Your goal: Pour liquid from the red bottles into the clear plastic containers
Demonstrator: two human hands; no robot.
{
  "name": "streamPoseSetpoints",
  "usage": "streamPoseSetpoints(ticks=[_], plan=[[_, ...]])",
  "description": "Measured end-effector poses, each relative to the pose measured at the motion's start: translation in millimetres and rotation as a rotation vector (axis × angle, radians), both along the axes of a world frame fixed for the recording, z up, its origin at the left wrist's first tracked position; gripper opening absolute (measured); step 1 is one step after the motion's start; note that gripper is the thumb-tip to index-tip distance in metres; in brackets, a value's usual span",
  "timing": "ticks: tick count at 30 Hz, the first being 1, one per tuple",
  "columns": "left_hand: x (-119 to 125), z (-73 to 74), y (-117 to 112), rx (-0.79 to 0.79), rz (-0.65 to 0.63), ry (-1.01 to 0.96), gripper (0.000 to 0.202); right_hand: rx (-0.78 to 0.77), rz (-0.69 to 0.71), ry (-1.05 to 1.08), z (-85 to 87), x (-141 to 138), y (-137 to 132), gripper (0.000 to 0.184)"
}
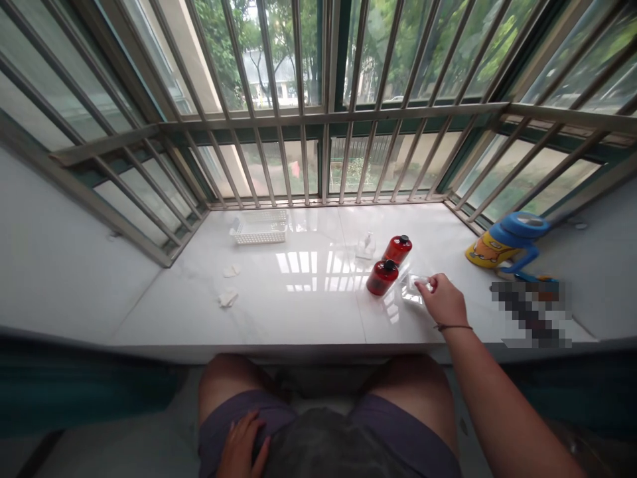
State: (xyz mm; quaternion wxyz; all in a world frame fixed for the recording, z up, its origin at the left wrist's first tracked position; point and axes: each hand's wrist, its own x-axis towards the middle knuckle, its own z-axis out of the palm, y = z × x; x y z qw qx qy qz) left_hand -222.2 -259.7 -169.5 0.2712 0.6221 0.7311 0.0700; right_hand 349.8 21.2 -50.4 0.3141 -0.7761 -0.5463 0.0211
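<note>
My right hand reaches over the white ledge, thumb and fingers pinched at the edge of a small clear plastic piece; its exact kind is hard to make out. Just left of it stand two red bottles with black caps, a nearer bottle and a farther bottle. Behind the nearer one, to its left, is another small transparent item. My left hand rests on my thigh, fingers spread and holding nothing.
A white perforated basket stands at the back left of the ledge. Two crumpled white scraps lie nearer. At right are a blue-and-yellow jug and a blurred-out dark object. Metal bars line the window.
</note>
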Motion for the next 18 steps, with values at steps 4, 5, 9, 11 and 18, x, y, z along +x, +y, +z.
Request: streamPoseSetpoints(ticks=[4, 5, 9, 11, 18], plan=[[3, 0.9, 1, 0.061, -0.003, 0.065, 0.038, 0.019, -0.004, 0.03, -3.0, -8, 13, 0.041], [4, 1.8, 2, 0.077, -0.01, 0.084, 0.039, 0.022, -0.01, 0.039, -3.2, -9, 13, 0.043], [2, 5.3, 5, 0.118, -0.01, 0.189, 0.042, 0.066, -0.004, 0.089, -3.4, -11, -1, 0.055], [1, 7.0, 5, 0.12, 0.031, 0.258, 0.048, 0.125, 0.013, 0.124, -6.3, -9, -18, 0.062], [2, 13.3, 18, 0.041, 0.231, 0.51, 0.063, 0.033, 0.005, 0.116, -45.4, 0, -101, 0.045]])
